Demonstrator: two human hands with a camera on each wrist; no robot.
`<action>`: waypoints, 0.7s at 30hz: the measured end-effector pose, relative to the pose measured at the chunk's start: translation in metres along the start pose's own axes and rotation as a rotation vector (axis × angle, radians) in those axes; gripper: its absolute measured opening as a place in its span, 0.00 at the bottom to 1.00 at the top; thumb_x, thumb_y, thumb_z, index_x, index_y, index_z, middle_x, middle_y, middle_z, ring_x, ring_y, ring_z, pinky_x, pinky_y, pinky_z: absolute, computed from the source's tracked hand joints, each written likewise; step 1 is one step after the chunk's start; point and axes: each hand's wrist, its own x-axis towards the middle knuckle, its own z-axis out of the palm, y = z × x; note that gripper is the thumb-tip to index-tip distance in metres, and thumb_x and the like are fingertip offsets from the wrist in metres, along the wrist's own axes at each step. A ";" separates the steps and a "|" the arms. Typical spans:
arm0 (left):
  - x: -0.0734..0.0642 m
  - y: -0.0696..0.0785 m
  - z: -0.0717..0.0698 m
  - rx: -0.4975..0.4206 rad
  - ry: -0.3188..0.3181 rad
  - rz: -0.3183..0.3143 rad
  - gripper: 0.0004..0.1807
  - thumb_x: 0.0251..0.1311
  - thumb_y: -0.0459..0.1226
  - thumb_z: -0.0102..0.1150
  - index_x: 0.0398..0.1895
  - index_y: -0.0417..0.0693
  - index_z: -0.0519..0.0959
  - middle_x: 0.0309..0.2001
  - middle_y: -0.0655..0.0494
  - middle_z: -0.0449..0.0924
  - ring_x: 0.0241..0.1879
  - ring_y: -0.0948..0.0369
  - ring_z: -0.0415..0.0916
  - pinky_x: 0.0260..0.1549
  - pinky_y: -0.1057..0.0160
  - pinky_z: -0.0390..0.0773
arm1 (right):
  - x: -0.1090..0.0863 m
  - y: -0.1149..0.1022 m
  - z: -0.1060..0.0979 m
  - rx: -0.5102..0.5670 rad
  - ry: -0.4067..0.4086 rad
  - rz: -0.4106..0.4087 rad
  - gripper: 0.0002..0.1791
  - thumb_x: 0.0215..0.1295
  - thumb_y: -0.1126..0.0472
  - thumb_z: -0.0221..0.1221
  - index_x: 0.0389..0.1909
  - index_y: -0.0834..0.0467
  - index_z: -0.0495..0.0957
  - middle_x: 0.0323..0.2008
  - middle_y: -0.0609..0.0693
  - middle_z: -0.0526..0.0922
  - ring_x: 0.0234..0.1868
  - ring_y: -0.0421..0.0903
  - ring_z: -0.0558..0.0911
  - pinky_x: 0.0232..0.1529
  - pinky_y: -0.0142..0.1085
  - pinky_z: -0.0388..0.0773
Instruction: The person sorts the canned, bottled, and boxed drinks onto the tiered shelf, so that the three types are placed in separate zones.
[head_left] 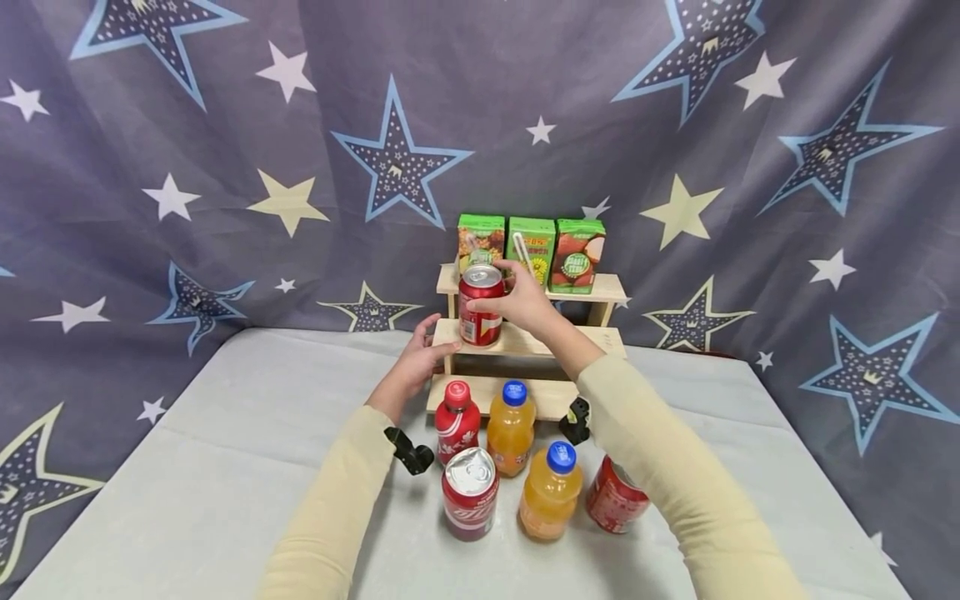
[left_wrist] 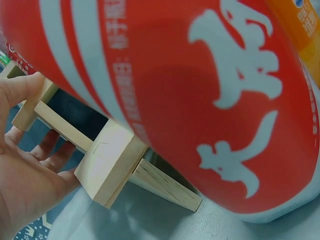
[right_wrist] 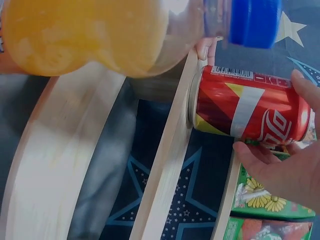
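Observation:
My right hand (head_left: 527,302) holds a red soda can (right_wrist: 245,107) with thumb and fingers around its upper part. The can (head_left: 481,310) is upright at the left end of the middle step of a three-step wooden rack (head_left: 551,340). My left hand (head_left: 414,360) grips the left end of that step, its thumb near the can's base. In the left wrist view the left fingers (left_wrist: 47,147) lie behind the rack's side. A red bottle (left_wrist: 200,100) fills much of that view.
Three juice boxes (head_left: 576,258) line the top step. In front of the rack stand a red-capped bottle (head_left: 457,429), two orange drink bottles (head_left: 551,497) with blue caps, and two more cans (head_left: 470,496). A star-patterned curtain (head_left: 247,250) hangs behind the white table (head_left: 225,450).

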 end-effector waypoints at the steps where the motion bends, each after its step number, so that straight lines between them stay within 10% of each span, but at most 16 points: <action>1: 0.000 0.000 0.000 -0.007 -0.001 0.000 0.43 0.60 0.32 0.55 0.73 0.57 0.43 0.68 0.37 0.55 0.63 0.41 0.62 0.61 0.42 0.63 | -0.001 0.001 -0.001 0.003 -0.007 0.005 0.49 0.49 0.51 0.70 0.70 0.51 0.53 0.61 0.58 0.69 0.62 0.53 0.71 0.61 0.49 0.70; 21: 0.002 -0.001 -0.001 0.000 0.000 -0.018 0.43 0.61 0.33 0.55 0.73 0.59 0.43 0.69 0.38 0.54 0.64 0.41 0.61 0.63 0.41 0.61 | -0.029 0.009 -0.046 -0.081 -0.037 0.017 0.42 0.52 0.52 0.68 0.68 0.47 0.59 0.63 0.57 0.66 0.63 0.56 0.69 0.57 0.50 0.73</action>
